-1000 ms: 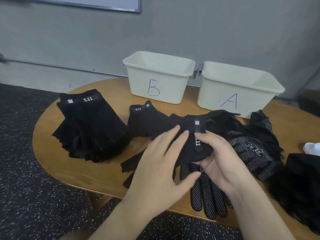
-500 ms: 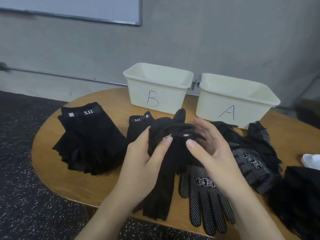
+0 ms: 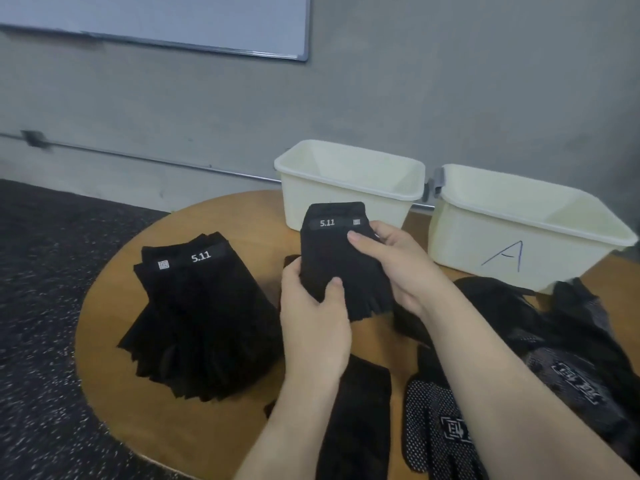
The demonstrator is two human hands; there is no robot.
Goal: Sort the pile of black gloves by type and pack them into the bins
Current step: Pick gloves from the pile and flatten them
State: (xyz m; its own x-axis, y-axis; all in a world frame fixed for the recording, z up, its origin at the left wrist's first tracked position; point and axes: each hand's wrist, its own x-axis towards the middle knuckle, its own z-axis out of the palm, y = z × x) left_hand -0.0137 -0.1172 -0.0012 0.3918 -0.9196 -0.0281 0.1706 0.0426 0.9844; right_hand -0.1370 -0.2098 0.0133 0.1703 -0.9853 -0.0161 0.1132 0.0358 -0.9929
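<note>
Both hands, the left hand and the right hand, hold one black glove up in front of the left bin. That bin and the bin marked A show only bare walls inside. A stack of gloves lies on the table.

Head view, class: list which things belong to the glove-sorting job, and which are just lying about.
Part of the job:
- 5.11 fingerless glove, gripped by left hand and right hand
- stacked 5.11 gloves
- dotted-grip gloves
- bin A
- second bin

Just there:
- whiteboard
- wooden table
</note>
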